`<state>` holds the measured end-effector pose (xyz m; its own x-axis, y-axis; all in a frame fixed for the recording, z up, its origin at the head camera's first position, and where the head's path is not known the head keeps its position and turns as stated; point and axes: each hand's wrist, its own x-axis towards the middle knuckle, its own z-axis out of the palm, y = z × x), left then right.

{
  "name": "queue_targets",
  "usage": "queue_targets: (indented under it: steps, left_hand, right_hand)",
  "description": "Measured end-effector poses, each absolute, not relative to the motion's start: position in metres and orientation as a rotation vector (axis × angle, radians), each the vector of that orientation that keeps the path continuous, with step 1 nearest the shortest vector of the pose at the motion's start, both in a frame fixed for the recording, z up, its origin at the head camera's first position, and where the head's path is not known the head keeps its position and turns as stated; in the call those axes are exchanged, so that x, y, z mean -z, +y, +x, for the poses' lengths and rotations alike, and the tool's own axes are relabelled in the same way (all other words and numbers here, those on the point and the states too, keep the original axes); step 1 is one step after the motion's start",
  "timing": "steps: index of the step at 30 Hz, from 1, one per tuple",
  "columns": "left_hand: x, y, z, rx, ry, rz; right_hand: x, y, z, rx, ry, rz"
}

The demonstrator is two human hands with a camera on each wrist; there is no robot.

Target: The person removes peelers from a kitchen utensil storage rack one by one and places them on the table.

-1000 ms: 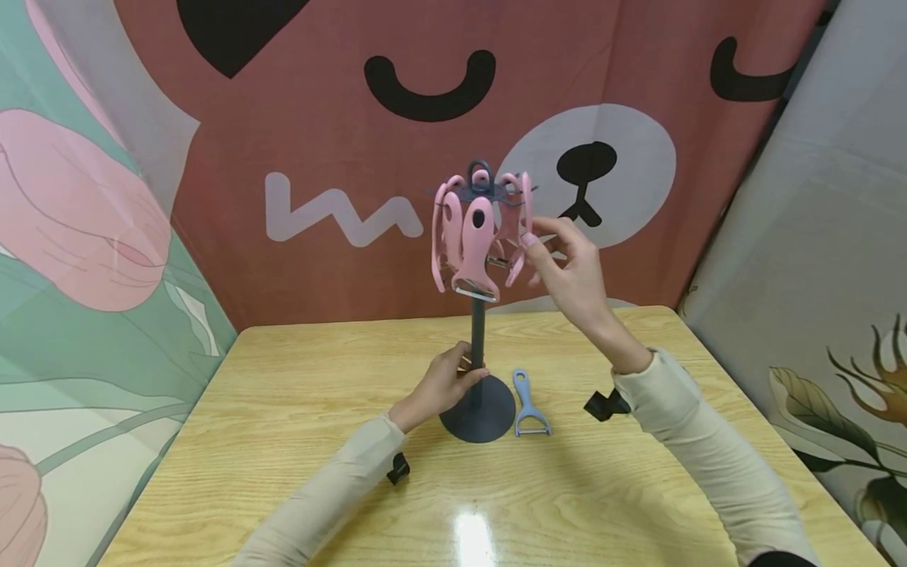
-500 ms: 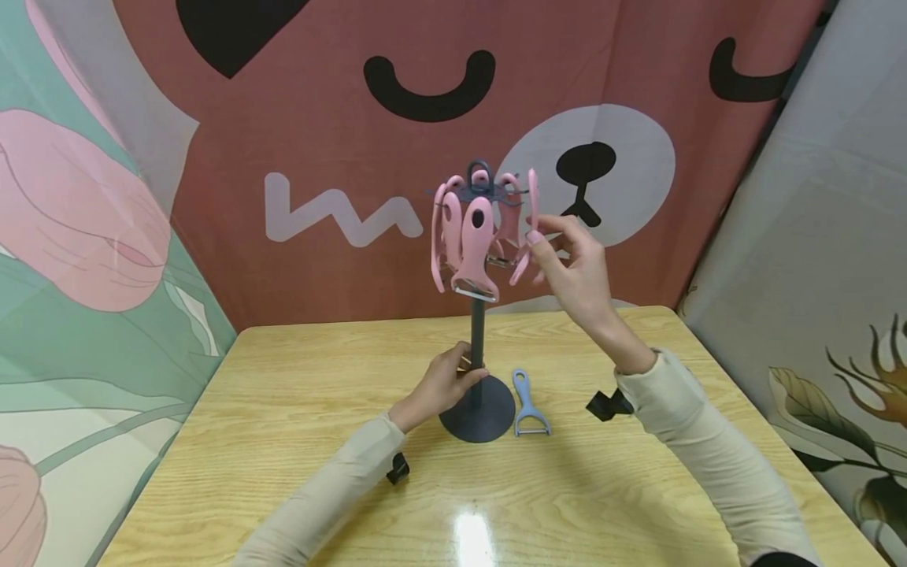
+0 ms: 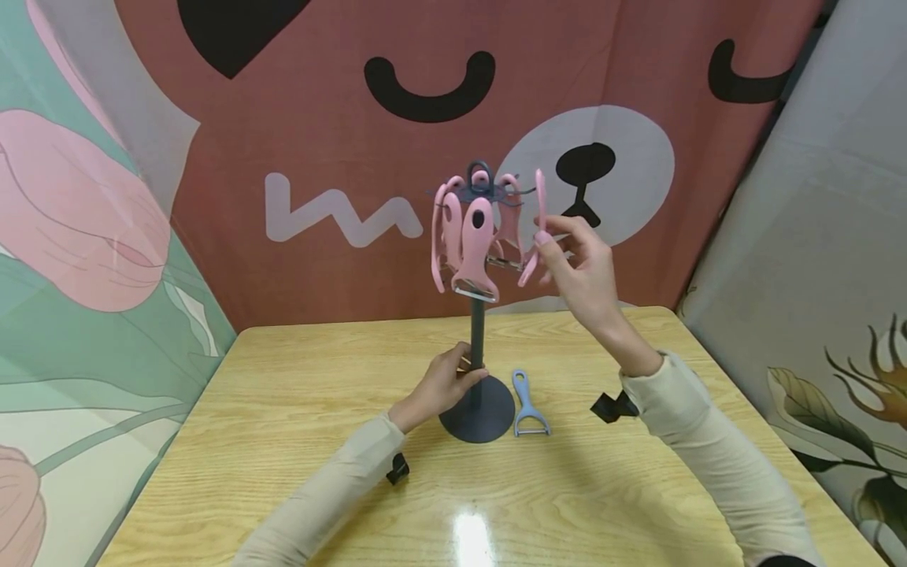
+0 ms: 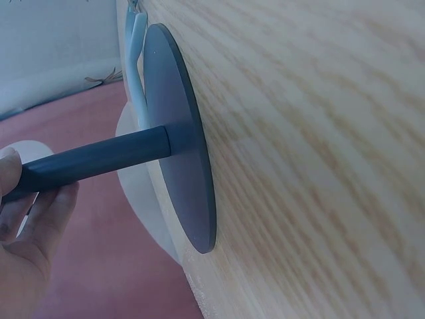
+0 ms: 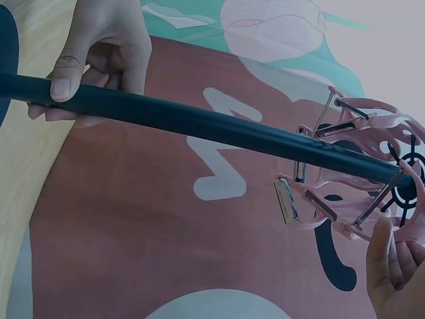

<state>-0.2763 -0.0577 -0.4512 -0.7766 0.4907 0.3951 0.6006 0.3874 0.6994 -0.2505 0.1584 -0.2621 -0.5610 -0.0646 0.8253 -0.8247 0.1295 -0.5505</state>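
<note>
A dark rotating-style stand (image 3: 478, 335) with a round base (image 3: 489, 425) stands upright on the table. Several pink peelers (image 3: 473, 244) hang from hooks around its top. My left hand (image 3: 446, 382) grips the pole low down, thumb in front; the left wrist view shows its fingers curled around the pole (image 4: 99, 158). At the right of the hooks, my right hand (image 3: 586, 272) pinches one pink peeler (image 3: 541, 193) between thumb and fingers. That peeler's handle top is right at a hook's tip, and its blade end points down. Beside the base lies a blue peeler (image 3: 527, 409).
The wooden table (image 3: 305, 441) ends at a hanging cloth (image 3: 326, 276) printed with a bear face. Patterned cloths also hang at left and right. Dark wrist-camera pieces (image 3: 613, 406) show beside the sleeves.
My right hand has drawn its pink peeler outward to the right, from along the hook to the hook's tip. My left hand, the stand and the blue peeler stay put.
</note>
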Motion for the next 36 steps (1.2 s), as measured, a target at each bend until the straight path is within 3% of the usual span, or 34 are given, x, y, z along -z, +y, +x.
queue_targets:
  steps: [7,24,36]
  left_hand:
    - [0.452,-0.058,-0.276,1.348,-2.521,-1.005]
    - [0.453,-0.058,-0.276,1.354,-2.528,-1.01]
    - [0.453,-0.058,-0.277,1.348,-2.508,-1.02]
  right_hand:
    - [0.253,0.155,-0.236,-1.475,-1.767,0.865]
    - [0.274,0.17,-0.257,-1.494,-1.794,0.812]
    - [0.266,0.167,-0.234,-1.456,-1.862,0.792]
